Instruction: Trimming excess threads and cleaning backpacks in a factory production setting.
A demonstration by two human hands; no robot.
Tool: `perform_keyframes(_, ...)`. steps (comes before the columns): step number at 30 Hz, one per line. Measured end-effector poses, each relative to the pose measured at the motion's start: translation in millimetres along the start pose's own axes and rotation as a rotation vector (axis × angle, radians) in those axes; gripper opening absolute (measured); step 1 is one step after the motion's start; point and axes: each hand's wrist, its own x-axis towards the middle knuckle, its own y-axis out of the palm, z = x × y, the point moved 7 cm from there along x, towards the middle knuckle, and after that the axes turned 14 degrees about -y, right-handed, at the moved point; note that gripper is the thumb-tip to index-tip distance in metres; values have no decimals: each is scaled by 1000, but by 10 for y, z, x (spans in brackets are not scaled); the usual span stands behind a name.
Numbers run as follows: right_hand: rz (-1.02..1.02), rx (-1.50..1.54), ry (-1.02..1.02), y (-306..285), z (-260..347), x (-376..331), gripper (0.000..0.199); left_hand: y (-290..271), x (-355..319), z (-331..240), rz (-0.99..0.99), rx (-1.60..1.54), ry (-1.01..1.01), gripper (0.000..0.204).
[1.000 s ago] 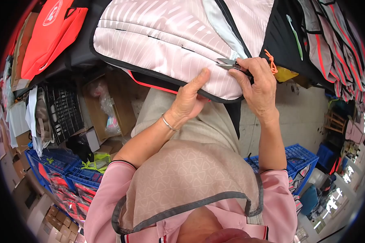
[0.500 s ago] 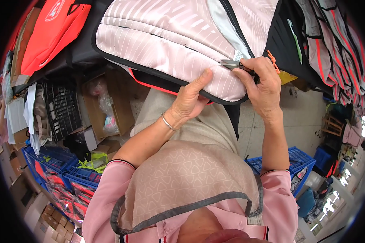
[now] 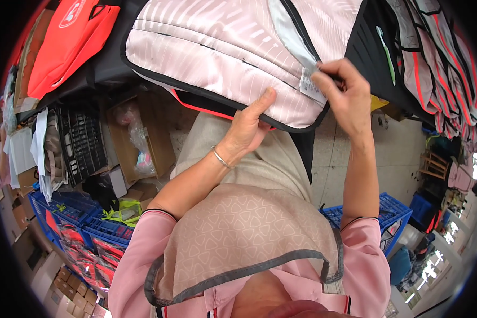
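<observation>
Pale pink striped fabric covered the backpack (image 3: 222,47) that lay across the desk (image 3: 106,69), its rounded near edge piped in black and overhanging toward the person. The left hand (image 3: 249,127) supported that edge from below, its thumb pressed up onto the pink panel and its other fingers hidden beneath, closed on the bag's rim. A thin silver bracelet (image 3: 220,158) circled that wrist. The right hand (image 3: 344,93) was pinched shut on a small white sewn-in label (image 3: 308,84), a rectangle with fine grey print, which stood beside the light grey strip and black zip running down the bag's side. To the left on the desk lay an orange-red bag (image 3: 69,47) bearing a round white emblem. Further right, grey bags with red trim (image 3: 434,63) overlapped in a row. Below the desk's left part stood an open brown carton (image 3: 143,138) holding clear plastic wrapping, with a black plastic crate (image 3: 82,143) just beside it. Blue crates (image 3: 74,222) on the floor held red packaged goods, and another blue crate (image 3: 387,212) stood at the person's right.
</observation>
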Motion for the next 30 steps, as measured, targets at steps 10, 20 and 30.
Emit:
perform_keyframes(10, -413, 166, 68, -138, -900, 386, 36, -54, -558, -361, -318, 1072, 88, 31)
perform_keyframes(20, -252, 36, 126, -26, -863, 353, 29, 664, -372, -1021, -586, 2473, 971, 46)
perform_keyframes(30, -336, -77, 146, -59, -896, 288, 30, 536, -318, -1383, -1126, 2665, 784, 79)
